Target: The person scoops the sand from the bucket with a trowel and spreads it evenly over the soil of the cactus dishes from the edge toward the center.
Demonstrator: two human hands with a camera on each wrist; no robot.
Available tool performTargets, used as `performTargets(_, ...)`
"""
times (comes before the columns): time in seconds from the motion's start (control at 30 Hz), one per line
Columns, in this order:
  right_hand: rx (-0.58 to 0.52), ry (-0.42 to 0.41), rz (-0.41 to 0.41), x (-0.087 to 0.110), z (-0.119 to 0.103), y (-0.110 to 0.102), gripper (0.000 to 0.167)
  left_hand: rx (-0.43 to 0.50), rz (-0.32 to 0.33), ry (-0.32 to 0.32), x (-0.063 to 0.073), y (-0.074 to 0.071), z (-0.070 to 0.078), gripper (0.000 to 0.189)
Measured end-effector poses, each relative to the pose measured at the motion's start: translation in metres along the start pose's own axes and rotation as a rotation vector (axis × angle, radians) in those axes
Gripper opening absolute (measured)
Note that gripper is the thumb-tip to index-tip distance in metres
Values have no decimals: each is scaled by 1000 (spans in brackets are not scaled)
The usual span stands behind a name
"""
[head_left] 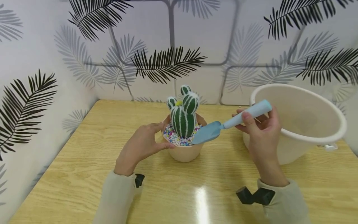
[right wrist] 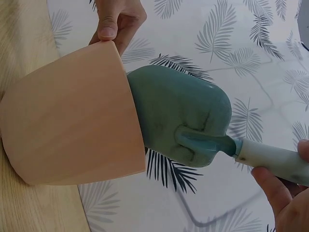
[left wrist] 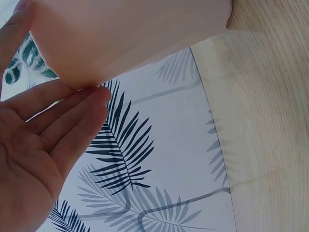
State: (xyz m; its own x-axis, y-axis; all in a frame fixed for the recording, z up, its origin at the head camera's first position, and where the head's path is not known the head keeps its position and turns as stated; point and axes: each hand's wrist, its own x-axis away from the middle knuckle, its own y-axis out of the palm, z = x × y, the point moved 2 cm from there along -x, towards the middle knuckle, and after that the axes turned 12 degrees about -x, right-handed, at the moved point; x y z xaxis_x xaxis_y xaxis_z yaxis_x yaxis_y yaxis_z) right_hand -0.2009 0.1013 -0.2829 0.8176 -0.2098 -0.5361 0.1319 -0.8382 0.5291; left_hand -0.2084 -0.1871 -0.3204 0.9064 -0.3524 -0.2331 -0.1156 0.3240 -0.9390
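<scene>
A green cactus with white stripes [head_left: 183, 121] stands in a pale peach pot [head_left: 185, 154] filled with small multicoloured pebbles [head_left: 174, 137]. My left hand [head_left: 144, 144] holds the pot's rim from the left, thumb at the front and fingers behind; in the left wrist view the fingertips meet the pot wall [left wrist: 130, 38]. My right hand [head_left: 263, 133] grips the pale blue handle of a small garden trowel [head_left: 208, 132]. The trowel's blade slants down over the pot's right rim, its tip at the pebbles. In the right wrist view the blade [right wrist: 183, 111] shows its underside.
A large cream bucket [head_left: 288, 149] stands on the wooden table [head_left: 84, 155] just right of my right hand. Behind the table rises a wall covering [head_left: 201, 34] with a leaf pattern. Black wrist devices sit on both sleeves.
</scene>
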Motion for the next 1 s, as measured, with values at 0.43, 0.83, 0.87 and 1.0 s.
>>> performTargets(0.43, -65, -12, 74, 0, -16, -5, 17, 151, -4, 22, 4, 2, 0, 69)
performTargets(0.83, -67, 5, 139, -7, -31, -6, 13, 203, 10, 9, 6, 9, -1, 68)
performTargets(0.87, -78, 10, 147, -7, -33, -7, 13, 204, 12, 11, 6, 10, -1, 68)
performTargets(1.0, -135, 26, 165, -11, -37, -9, 12, 206, 19, 17, 6, 10, -1, 68)
